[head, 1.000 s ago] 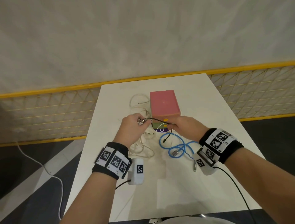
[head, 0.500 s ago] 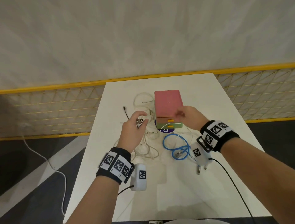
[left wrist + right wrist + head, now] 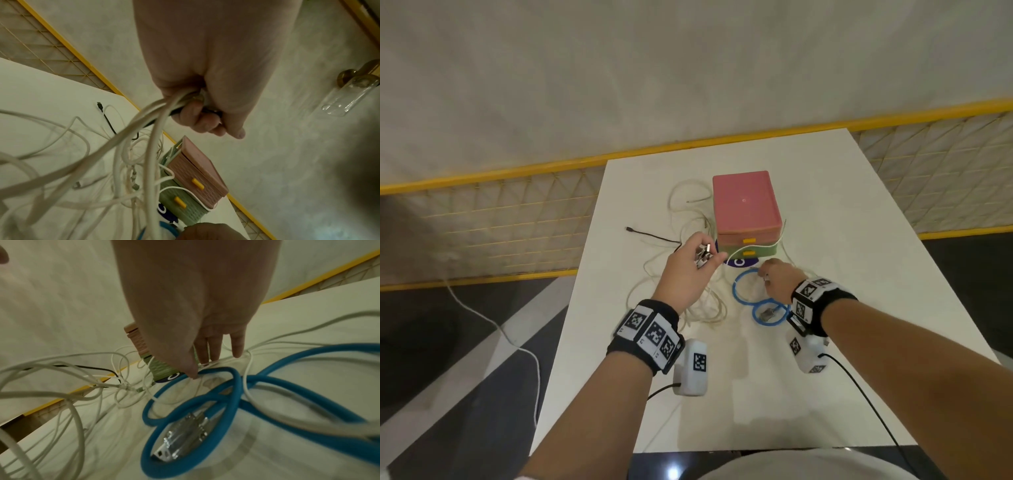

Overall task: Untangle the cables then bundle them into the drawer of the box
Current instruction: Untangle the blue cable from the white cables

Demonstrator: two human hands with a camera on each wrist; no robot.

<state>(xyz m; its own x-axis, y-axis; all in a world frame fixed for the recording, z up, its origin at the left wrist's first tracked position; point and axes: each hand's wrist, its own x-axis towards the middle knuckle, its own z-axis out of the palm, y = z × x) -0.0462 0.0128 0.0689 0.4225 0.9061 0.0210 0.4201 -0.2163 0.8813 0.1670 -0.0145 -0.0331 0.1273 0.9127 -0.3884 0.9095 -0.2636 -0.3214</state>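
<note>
Two hands mid-frame | left hand (image 3: 690, 270) clenched on white cable (image 3: 131, 129) plugs, raised | right hand (image 3: 779, 279) fingers straight, thumb touching blue cable (image 3: 748, 298) directly below, nearer | box (image 3: 744, 212) drawers closed, just above

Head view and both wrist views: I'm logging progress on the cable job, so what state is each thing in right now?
Left hand: raised, grips a bunch of cable ends.
Right hand: fingers straight, reaching down at the blue cable.
White cables: tangled, partly lifted.
Blue cable: looped on the table, plug inside a loop.
Black cable: far end lies on the table.
Box: both drawers closed.
</note>
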